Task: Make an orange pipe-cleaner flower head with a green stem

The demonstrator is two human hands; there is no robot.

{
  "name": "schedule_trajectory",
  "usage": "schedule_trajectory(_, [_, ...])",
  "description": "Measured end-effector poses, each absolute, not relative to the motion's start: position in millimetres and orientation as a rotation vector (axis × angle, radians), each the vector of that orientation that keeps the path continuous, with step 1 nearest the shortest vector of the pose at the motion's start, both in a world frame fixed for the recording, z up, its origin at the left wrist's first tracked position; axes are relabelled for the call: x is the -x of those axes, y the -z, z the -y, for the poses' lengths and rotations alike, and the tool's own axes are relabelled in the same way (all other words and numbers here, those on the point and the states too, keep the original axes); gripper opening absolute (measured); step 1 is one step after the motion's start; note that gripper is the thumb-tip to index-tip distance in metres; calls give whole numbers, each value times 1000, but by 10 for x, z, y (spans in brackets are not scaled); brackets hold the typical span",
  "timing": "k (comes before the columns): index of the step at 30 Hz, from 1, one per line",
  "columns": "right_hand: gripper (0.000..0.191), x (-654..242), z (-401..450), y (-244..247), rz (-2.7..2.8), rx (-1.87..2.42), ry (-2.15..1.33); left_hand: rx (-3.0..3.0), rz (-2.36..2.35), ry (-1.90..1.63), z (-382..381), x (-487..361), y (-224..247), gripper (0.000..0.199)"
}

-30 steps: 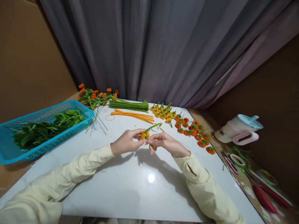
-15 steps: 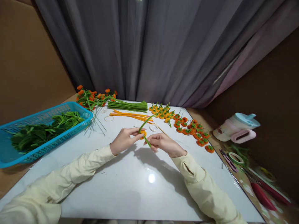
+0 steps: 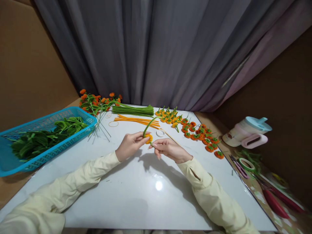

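Above the middle of the white table, my left hand [image 3: 131, 145] pinches a yellow-orange pipe-cleaner flower [image 3: 149, 139] between thumb and fingers. A green pipe cleaner [image 3: 147, 126] passes through or around the flower, one part arching up and to the right. Its other end points down right, where my right hand [image 3: 170, 149] grips it between thumb and forefinger. Just beyond my hands lie a white ring [image 3: 160, 133], which looks like a tape roll, and a bundle of orange pipe cleaners [image 3: 136, 120].
Green pipe cleaners [image 3: 133, 110] lie at the back. Yellow flower heads [image 3: 168, 117] and orange ones [image 3: 201, 131] line the right. A blue basket [image 3: 56, 143] holds green leaves; finished-looking orange flowers [image 3: 94, 100] lie behind it. A lidded cup [image 3: 243, 133], scissors [image 3: 240, 167] and red-handled pliers [image 3: 275, 203] sit right.
My right fingers have closed on the lower end of the green pipe cleaner, which stuck out past them before. The flower in my left hand has turned slightly.
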State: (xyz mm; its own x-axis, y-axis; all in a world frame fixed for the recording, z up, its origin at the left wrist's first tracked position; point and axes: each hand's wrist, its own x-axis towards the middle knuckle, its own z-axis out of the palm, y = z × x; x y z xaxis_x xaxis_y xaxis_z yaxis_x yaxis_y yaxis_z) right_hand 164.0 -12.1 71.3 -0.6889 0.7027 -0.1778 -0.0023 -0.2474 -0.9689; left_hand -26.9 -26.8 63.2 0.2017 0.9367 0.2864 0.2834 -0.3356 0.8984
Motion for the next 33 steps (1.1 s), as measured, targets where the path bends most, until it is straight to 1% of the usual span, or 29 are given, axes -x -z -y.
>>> schedule_trajectory(5, [33, -1673, 33, -580, 1773, 941, -1792, -1308, -1066, -1038, 130, 259, -518, 42])
schedule_trajectory(8, [37, -1683, -47, -415, 1765, 995, -1861, -1181, -1029, -986, 77, 237, -326, 45])
schedule_trajectory(13, [40, -1682, -121, -193, 1544, 856, -2165, -1230, -1046, -922, 71, 237, -75, 46])
schedule_trajectory(19, [33, -1677, -143, -105, 1319, 771, -2320, -1194, -999, -858, 36, 259, -61, 44])
schedule_trajectory(27, [25, -1683, -132, -154, 1363, 850, -2269, -1068, -940, -781, 19, 272, -77, 43])
schedule_trajectory(33, [27, -1668, -128, -127, 1385, 810, -2259, -1124, -952, -838, 35, 242, -48, 43])
